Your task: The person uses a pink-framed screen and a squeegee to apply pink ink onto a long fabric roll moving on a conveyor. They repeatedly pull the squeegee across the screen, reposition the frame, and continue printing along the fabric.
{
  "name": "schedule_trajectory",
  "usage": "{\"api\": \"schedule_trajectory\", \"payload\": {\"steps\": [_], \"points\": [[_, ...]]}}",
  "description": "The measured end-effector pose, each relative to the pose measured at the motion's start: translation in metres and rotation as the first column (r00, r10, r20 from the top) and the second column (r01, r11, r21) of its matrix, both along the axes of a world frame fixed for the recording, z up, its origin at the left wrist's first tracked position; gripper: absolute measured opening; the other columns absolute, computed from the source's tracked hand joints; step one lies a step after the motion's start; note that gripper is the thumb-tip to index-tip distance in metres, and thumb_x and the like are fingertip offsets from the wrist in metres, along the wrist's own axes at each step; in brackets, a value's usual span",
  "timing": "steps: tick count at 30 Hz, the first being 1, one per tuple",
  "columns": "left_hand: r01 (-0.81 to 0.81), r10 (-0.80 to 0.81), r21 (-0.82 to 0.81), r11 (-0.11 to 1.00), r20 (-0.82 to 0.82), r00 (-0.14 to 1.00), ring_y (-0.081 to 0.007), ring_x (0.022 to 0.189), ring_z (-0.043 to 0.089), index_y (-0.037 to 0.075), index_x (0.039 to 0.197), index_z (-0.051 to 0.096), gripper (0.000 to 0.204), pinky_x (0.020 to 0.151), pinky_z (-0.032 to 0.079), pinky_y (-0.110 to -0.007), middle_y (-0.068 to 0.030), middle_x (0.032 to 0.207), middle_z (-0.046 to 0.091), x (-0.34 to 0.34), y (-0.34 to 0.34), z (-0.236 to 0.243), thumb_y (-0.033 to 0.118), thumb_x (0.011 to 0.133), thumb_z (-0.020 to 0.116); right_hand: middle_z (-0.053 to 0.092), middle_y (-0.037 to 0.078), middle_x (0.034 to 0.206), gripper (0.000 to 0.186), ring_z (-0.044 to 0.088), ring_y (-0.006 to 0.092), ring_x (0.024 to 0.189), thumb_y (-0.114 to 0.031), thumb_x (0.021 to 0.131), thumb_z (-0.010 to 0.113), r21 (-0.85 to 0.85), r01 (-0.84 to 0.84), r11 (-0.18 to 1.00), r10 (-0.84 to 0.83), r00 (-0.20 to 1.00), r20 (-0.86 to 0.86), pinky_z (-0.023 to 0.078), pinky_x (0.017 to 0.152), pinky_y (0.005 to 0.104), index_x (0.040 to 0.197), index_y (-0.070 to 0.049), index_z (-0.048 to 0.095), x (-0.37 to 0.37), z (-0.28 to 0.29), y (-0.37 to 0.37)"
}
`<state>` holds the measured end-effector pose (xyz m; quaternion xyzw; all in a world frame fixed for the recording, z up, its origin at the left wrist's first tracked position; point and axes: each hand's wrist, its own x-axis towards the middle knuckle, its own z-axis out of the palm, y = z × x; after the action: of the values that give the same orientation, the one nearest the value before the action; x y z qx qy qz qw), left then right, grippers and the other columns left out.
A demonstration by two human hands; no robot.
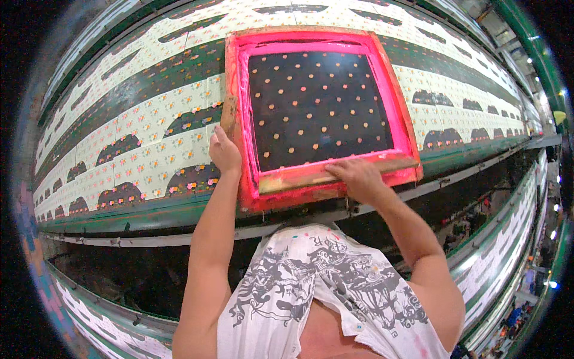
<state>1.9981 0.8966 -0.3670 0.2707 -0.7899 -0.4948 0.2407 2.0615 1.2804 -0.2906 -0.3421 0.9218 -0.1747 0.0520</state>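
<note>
A screen-printing frame [239, 173] coated in bright pink ink lies on the long printing table. Its dark mesh [299, 96] shows rows of small pale dots. My left hand [226, 151] is closed on the frame's left side, by a strip of bare wood. Along the near inner edge of the frame lies a wooden squeegee [293, 178], slightly slanted. My right hand [357, 177] grips it near its middle, fingers over the top. Pink ink is heaped along the inner borders, thickest at the far and right sides.
White flower-printed fabric pieces [179, 99] with dark curved gaps cover the green table on both sides of the frame. A metal rail [149, 240] runs along its near edge. Another table with fabric [502, 233] stands lower right, past a dark gap.
</note>
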Motion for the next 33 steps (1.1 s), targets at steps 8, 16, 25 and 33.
{"api": "schedule_trajectory", "payload": {"steps": [8, 16, 25, 33], "points": [[0.019, -0.019, -0.004, 1.0, -0.065, 0.998, -0.0469, 0.111, 0.066, -0.013, 0.116, 0.07, 0.067, 0.099, 0.049, -0.05, -0.0339, 0.112, 0.071, 0.002, -0.003, -0.001, 0.048, 0.114, 0.043, 0.075, 0.009, 0.114, 0.034, 0.076, 0.0352, 0.101, -0.017, 0.092, 0.073, 0.138, 0.004, 0.99, -0.023, 0.991, 0.134, 0.062, 0.084, 0.0495, 0.126, -0.017, 0.074, -0.01, 0.032, -0.011], [-0.038, 0.023, -0.09, 0.995, -0.165, 0.986, -0.0447, 0.129, 0.053, -0.011, 0.13, 0.064, 0.055, 0.111, 0.043, -0.051, -0.0321, 0.134, 0.061, 0.002, 0.0, -0.009, 0.04, 0.113, 0.052, 0.074, 0.006, 0.127, 0.058, 0.072, 0.0327, 0.115, -0.002, 0.079, 0.077, 0.01, 0.055, 0.998, -0.054, 0.996, -0.076, 0.059, 0.095, 0.0468, 0.135, -0.017, 0.073, 0.034, 0.002, -0.018], [-0.146, 0.092, -0.343, 0.928, -0.171, 0.981, -0.0438, 0.136, 0.046, -0.011, 0.141, 0.054, 0.056, 0.117, 0.033, -0.056, -0.0305, 0.141, 0.057, 0.002, 0.001, -0.01, 0.036, 0.109, 0.056, 0.072, 0.011, 0.123, 0.044, 0.072, 0.0336, 0.109, -0.019, 0.09, 0.069, -0.03, -0.006, 1.0, -0.004, 0.952, -0.306, 0.057, 0.094, 0.0483, 0.134, -0.017, 0.072, -0.06, -0.03, -0.036], [-0.127, 0.089, -0.373, 0.919, -0.116, 0.989, -0.0423, 0.138, 0.044, -0.009, 0.143, 0.052, 0.054, 0.118, 0.032, -0.055, -0.028, 0.146, 0.054, 0.009, 0.004, 0.004, 0.035, 0.111, 0.055, 0.071, 0.013, 0.108, 0.042, 0.075, 0.0357, 0.099, -0.007, 0.085, 0.067, -0.009, 0.073, 0.997, -0.072, 0.945, -0.319, 0.062, 0.085, 0.0484, 0.124, -0.017, 0.076, -0.219, -0.036, -0.072]]}}
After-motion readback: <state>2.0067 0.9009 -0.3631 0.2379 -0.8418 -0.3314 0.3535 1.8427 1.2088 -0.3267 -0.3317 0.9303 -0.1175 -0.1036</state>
